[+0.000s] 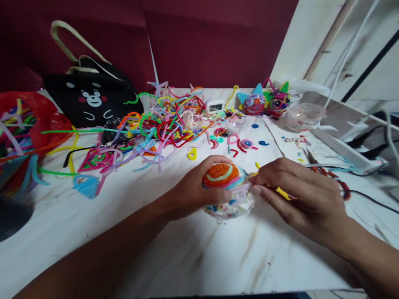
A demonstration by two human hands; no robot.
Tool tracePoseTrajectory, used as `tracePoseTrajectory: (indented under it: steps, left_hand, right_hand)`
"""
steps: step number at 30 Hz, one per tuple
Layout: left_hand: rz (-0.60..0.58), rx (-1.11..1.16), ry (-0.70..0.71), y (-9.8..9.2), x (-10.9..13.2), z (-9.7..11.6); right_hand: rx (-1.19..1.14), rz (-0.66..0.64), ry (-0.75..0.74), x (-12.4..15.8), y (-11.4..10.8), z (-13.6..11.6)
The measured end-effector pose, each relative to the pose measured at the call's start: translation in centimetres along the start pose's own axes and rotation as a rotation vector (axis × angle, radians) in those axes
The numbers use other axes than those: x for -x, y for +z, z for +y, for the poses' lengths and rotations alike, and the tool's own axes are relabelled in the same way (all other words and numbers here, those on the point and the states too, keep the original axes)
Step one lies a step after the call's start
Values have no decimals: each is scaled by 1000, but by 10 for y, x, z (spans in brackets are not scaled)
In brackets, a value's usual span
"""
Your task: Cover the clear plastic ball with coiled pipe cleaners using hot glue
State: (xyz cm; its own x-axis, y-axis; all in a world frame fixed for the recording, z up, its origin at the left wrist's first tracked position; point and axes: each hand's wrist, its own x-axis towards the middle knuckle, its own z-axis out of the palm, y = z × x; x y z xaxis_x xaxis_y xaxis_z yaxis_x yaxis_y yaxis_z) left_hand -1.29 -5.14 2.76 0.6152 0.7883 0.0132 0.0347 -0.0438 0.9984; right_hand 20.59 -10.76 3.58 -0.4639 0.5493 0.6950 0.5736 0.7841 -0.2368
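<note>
1. White table (85,220): a loose pipe-cleaner pile (167,122) is left unused; two finished figures (264,101) are set at the back.
2. Clear ball (228,192), near the table's front edge: the top is wrapped in a spiral, the lower half judged still bare; it is clasped by the left hand (193,193).
3. Yellow strand (284,193): pinched by the right hand (298,196) against the ball.

Near table (197,260) bare; pipe cleaners (167,119) crowd behind
</note>
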Motion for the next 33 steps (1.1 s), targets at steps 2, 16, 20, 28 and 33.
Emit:
tracePoseTrajectory:
  steps: [2, 16, 20, 28, 33]
  left_hand:
    - [-4, -23, 16, -1, 0, -1]
    - [-74, -91, 67, -1, 3, -2]
    - [-79, -129, 69, -1, 3, -1]
    - [-136, -140, 46, 0, 2, -3]
    - [-177, -104, 45, 1, 3, -5]
  right_hand:
    - [-47, 17, 38, -1, 1, 1]
    - [-346, -14, 350, -2, -3, 7]
    - [-483, -54, 521, -3, -4, 6]
    - [-818, -152, 888, -9, -5, 7]
    - [-854, -221, 978, -9, -8, 9]
